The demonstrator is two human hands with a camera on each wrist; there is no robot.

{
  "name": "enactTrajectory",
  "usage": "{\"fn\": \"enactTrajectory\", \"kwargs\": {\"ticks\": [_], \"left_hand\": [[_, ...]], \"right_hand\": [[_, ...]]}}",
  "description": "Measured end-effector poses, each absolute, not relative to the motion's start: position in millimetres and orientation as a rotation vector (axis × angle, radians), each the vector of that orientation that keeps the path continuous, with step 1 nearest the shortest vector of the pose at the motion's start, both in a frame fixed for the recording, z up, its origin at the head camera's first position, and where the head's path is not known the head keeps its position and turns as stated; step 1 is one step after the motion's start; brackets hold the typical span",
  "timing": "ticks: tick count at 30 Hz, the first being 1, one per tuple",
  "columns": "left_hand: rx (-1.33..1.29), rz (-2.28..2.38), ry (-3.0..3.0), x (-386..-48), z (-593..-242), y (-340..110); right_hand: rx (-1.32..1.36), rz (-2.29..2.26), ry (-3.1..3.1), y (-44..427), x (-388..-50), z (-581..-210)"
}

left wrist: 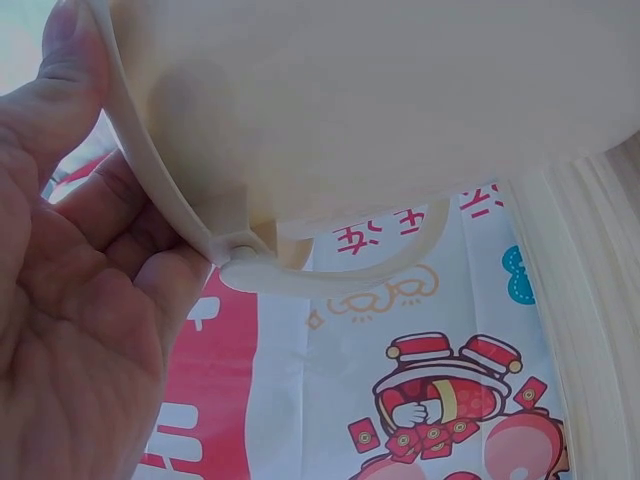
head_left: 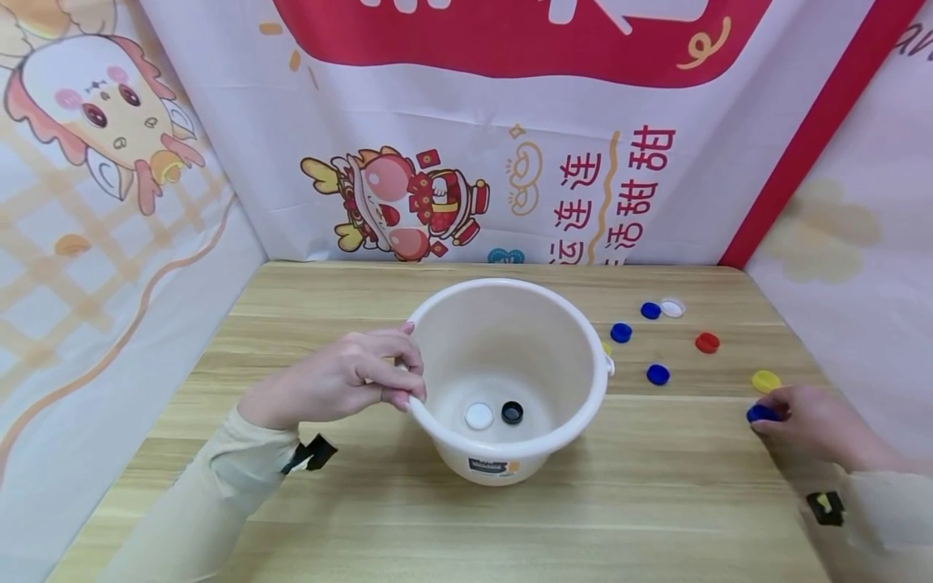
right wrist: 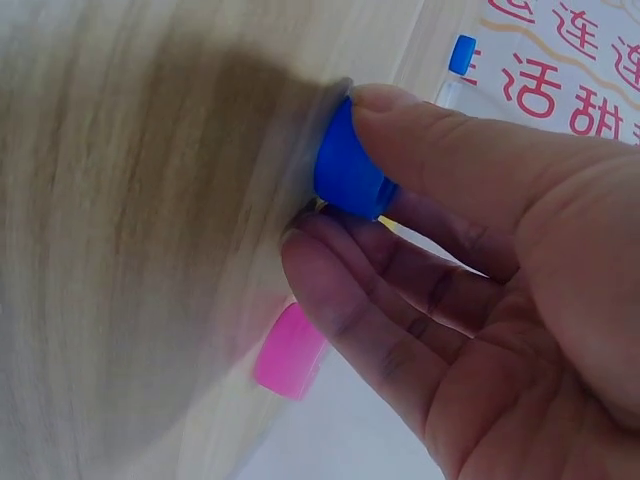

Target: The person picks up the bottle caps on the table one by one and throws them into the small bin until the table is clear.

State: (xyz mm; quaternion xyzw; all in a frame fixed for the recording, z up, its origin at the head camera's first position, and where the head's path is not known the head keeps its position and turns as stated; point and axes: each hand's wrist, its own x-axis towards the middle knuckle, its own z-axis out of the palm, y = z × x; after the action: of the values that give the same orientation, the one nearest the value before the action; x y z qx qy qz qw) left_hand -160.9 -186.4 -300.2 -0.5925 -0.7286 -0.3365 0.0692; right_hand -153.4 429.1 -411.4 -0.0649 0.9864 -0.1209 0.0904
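A cream plastic bucket (head_left: 503, 453) stands mid-table, its handle (left wrist: 350, 270) visible in the left wrist view. My left hand (head_left: 357, 376) grips the bucket's left rim between thumb and fingers. On the bucket's floor lie a white cap (head_left: 479, 416) and a black cap (head_left: 513, 412). At the table's right side, my right hand (head_left: 816, 421) pinches a blue bottle cap (right wrist: 350, 165) between thumb and fingers, low at the tabletop. Just beyond that hand is a yellow cap (head_left: 766, 381). In the right wrist view a pink cap (right wrist: 292, 350) lies close to the fingers.
Right of the bucket lie blue caps (head_left: 658, 374), a red cap (head_left: 707, 342) and a pale, clear-looking cap (head_left: 672, 308). Another yellow cap (head_left: 607, 349) is partly hidden by the bucket's rim. Printed cloth walls (head_left: 452, 105) enclose the wooden table (head_left: 328, 518) at back and sides.
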Motion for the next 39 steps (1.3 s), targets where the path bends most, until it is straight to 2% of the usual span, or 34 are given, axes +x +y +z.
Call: {"fn": "enactTrajectory", "kwargs": {"ticks": [13,18,35,39], "left_hand": [[-1.776,-1.024,-2.222,-161.9,-303.2,-187.0],[-1.797,-1.040,-2.191,-162.9,-304.1,-187.0],[-1.775,-1.023,-2.221,-161.0,-300.9,-186.2],[-1.772,-1.027,-2.226,-160.9,-301.6,-186.6]], "right_hand": [[-0.250,-0.326,2.959,415.2,-147.6,-409.4],[-0.396,-0.434,3.082,398.4,-144.8,-396.1],[-0.931,-0.539,3.360,295.1,-141.8,-283.4],[-0.972,-0.589,3.335,267.9,-141.9,-254.4]]}}
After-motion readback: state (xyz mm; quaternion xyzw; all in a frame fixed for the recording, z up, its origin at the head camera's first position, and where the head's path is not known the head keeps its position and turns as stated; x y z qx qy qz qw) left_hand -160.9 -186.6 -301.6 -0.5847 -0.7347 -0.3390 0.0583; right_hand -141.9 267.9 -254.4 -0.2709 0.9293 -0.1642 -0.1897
